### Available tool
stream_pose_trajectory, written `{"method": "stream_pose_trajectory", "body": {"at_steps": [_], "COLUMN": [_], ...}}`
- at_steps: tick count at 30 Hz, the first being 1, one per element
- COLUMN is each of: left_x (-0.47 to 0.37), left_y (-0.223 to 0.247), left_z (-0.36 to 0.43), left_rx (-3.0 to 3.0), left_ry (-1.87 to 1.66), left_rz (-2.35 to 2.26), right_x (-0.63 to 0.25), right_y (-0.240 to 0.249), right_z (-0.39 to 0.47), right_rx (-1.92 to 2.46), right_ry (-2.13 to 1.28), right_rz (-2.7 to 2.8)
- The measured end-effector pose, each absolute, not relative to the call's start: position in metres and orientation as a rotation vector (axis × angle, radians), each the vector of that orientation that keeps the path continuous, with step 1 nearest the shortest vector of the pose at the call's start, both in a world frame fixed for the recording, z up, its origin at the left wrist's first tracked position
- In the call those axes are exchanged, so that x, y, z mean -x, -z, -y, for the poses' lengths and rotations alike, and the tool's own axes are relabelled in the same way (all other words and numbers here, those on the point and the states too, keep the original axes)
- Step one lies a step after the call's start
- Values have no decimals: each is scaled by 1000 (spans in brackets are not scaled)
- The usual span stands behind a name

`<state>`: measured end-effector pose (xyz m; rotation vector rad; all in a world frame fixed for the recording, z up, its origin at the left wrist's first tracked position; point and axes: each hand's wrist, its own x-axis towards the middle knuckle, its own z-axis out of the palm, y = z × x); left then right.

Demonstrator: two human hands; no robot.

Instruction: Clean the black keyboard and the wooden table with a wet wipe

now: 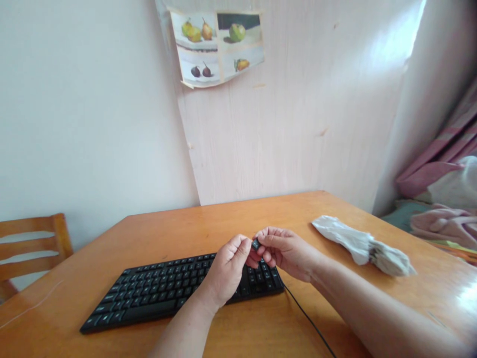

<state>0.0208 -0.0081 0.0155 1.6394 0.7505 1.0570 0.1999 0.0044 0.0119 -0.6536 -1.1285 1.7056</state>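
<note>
- Small black keycap (255, 244): raised in front of the person, over the right part of the keyboard; pale marking on it, too small to read.
- Right hand (281, 246): thumb and fingers clamped on the keycap from its right side.
- Left hand (231, 263): thumb and curled forefinger close together at the keycap's left side; cannot tell whether they pinch it too.
- Black keyboard (164, 283): lies on the table beneath the hands, slightly slanted, right end farther off; left hand and forearm hide part of the keys.
- Black cable (307, 318): runs from near the keyboard's right end toward the near edge of view, passing left of the right forearm.
- Wooden table (223, 223): orange-brown, glossy; white-and-grey crumpled bundle (346, 238) rests on it, right of the hands.
- Wooden chair (33, 243): at left, beside the table.
- Fruit picture sheet (219, 49): four panels, fixed to the pale board (298, 139) behind the table.
</note>
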Motion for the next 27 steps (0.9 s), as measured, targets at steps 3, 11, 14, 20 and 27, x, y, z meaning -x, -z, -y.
{"method": "stream_pose_trajectory", "body": {"at_steps": [3, 11, 14, 20, 27], "left_x": [-21, -21, -22, -19, -14], "left_y": [-13, -14, -13, -10, -7], "left_z": [6, 6, 6, 3, 0], "left_rx": [-1535, -1609, -1629, -1656, -1653], "left_ry": [-1055, -1048, -1056, -1092, -1080], "left_rz": [-724, -795, -794, -886, -979], "right_x": [-199, -194, -193, -195, -202], "right_y": [-11, -8, -10, -13, -13], "right_z": [-4, -1, 0, -1, -5], "right_rx": [666, 750, 785, 837, 959], "right_ry": [-1677, -1449, -1408, -1498, -1133], "right_rz": [1149, 1319, 1370, 1287, 1482]}}
